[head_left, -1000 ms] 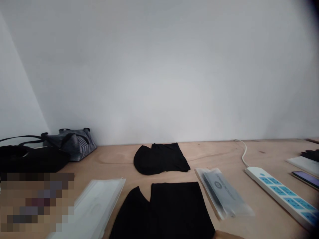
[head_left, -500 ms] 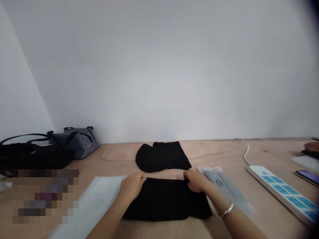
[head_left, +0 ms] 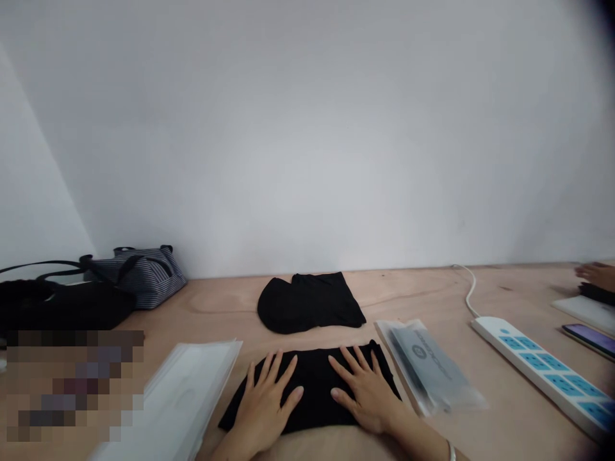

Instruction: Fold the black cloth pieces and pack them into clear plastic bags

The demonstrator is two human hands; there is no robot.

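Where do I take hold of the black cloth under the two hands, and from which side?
Probably pinch the black cloth at its left and right ends, coming in from outside: it lies flat, looks longest side to side, and both ends show beyond the spread left hand and right hand.

Soft light; wall [head_left: 336, 160] brightest near middle; right corners dark.

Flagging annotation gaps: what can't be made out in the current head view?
Head view:
Near black cloth: parts under left hand and right hand hidden.
Bracelet: cut by bottom edge.
Co-worker's hand: cut by right edge.
Power strip: near end cut by right edge.
Packet: lettering too blurred to read fully.
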